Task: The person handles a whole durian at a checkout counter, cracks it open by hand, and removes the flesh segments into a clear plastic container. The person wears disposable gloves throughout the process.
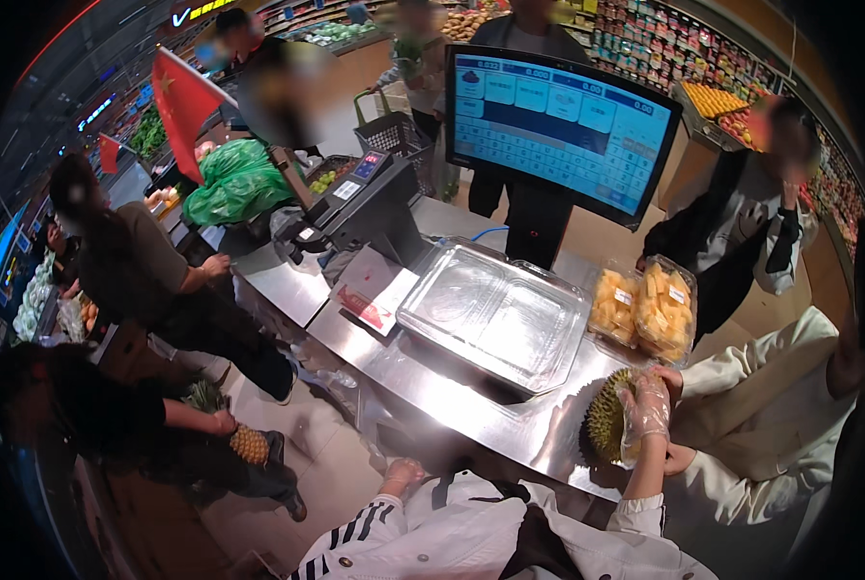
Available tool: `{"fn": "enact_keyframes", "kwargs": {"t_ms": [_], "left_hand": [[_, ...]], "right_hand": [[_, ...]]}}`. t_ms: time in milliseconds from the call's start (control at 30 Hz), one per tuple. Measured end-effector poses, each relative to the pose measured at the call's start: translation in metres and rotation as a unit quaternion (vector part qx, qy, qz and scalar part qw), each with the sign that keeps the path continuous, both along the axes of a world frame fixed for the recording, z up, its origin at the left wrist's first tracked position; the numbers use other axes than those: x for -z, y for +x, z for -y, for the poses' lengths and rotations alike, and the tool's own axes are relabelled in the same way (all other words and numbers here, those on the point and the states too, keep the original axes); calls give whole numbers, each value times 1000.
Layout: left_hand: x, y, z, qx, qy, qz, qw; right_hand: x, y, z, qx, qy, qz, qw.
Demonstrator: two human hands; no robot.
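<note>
My right hand (646, 409), in a clear plastic glove, grips the side of a spiky green durian (606, 420) at the right end of the steel counter (432, 391). The hands of a person in a cream jacket are close beside it, at the same fruit. Down by the counter's near edge is my left hand (403, 475); its fingers look curled, and nothing clear shows in them. Two clear boxes of cut yellow fruit (663, 308) lie just beyond the durian.
A stack of clear plastic trays (498, 312) covers the middle counter, beside a black label scale (367, 210) and a lit touch screen (559, 130). A green plastic bag (237, 181) lies farther left. Several people stand around; one holds a pineapple (249, 444).
</note>
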State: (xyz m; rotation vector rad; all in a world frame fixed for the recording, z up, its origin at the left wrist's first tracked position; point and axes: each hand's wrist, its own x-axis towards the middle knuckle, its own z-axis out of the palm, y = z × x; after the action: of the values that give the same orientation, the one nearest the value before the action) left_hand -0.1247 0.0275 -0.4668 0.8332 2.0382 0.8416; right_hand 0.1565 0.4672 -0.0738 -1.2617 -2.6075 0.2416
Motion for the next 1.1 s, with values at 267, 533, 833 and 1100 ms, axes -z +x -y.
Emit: {"fn": "enact_keyframes", "kwargs": {"t_ms": [267,533,833,1100], "left_hand": [[-3,-45,-81,-323,55,234,916],[33,-84,-80,-149,51,-90,983],[-15,-77,-87,-94,-73,44,992],[44,-74,-102,8,-56,68,996]], "right_hand": [[3,21,17,-7,-17,-20,1000],[10,15,22,4,-13,-48,999],[5,12,37,-2,20,-81,996],[-10,3,72,-135,-48,-178,973]]}}
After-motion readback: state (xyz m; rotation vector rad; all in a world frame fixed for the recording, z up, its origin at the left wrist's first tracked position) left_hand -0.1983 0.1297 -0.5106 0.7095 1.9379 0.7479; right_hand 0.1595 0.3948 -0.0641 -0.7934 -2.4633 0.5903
